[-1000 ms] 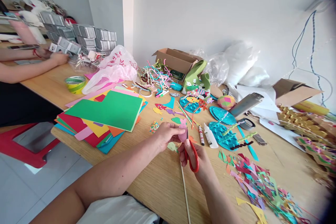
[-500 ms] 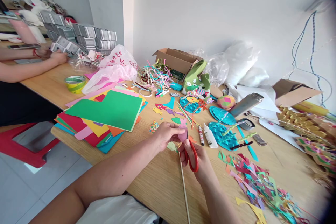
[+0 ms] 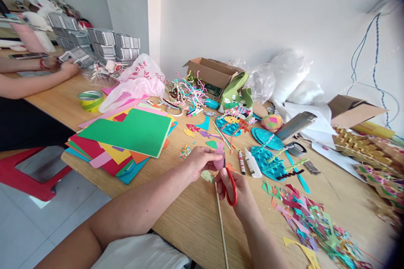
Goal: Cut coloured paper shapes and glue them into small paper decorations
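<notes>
Wall pale, behind everything. Wooden surface runs across the view, crowded. Red stool on the tiled floor at left. Stack of coloured paper near the surface's left edge, sheets askew, a large green sheet on top. Loose heap of paper scraps at right, many colours. Far left: another person's hands at a grey block, beside stacked grey blocks.

Thin pale stick extends from below the hands toward the near edge. Steel flask leans right of centre, near blue textured pieces.

Wearer's left hand: pinching a small pink paper piece between thumb and fingers. Wearer's right hand: wrapped about red-handled scissors, fingers in the loops. Blades mostly hidden by hand and paper; cannot tell how far they part. The hands nearly meet, raised over the surface.

White bottle lies just right of them, marker alongside. Pink paper piece sits upright between the hands, notched at its upper end, scissors right at its lower edge. Beyond: green paper fish, smaller yellow fish, lying flat.
</notes>
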Demonstrator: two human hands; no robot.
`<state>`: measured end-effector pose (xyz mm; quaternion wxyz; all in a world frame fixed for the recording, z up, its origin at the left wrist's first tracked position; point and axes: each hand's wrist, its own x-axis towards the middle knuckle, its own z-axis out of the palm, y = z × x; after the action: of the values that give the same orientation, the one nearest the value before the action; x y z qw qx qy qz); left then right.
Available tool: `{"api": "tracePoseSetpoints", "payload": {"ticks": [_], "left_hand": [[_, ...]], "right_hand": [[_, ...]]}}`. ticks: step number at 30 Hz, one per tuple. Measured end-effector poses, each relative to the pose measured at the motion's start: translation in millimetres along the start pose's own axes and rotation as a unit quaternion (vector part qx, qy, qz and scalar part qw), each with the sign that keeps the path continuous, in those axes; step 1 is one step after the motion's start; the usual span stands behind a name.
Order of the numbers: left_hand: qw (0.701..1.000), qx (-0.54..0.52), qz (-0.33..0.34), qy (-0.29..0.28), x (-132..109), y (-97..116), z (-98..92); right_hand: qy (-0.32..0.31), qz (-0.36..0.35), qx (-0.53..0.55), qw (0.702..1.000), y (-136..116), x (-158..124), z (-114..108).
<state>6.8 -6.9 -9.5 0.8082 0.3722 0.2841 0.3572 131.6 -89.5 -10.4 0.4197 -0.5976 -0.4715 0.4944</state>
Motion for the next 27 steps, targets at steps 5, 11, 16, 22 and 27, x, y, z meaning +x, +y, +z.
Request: {"api": "tracePoseSetpoints", "payload": {"ticks": [5, 11, 16, 22, 27], "left_hand": [[1.0, -0.002, -0.005, 0.003, -0.1, 0.6, 0.3], [1.0, -0.003, -0.009, 0.0, -1.7, 3.2, 1.8], [1.0, -0.014, -0.009, -0.005, -1.8, 4.5, 2.3], [1.0, -0.021, 0.0, 0.005, -0.5, 4.3, 2.2], [1.0, -0.012, -0.003, 0.018, 0.2, 4.4, 1.4]], "right_hand": [[0.003, 0.004, 0.004, 1.0, -0.5, 0.2, 0.6], [0.0, 0.005, 0.004, 1.0, 0.4, -0.6, 0.3], [-0.003, 0.004, 0.01, 1.0, 0.5, -0.4, -0.3], [-0.011, -0.002, 0.028, 1.0, 0.8, -0.6, -1.2], [-0.016, 0.002, 0.025, 1.0, -0.3, -1.2, -0.4]]}}
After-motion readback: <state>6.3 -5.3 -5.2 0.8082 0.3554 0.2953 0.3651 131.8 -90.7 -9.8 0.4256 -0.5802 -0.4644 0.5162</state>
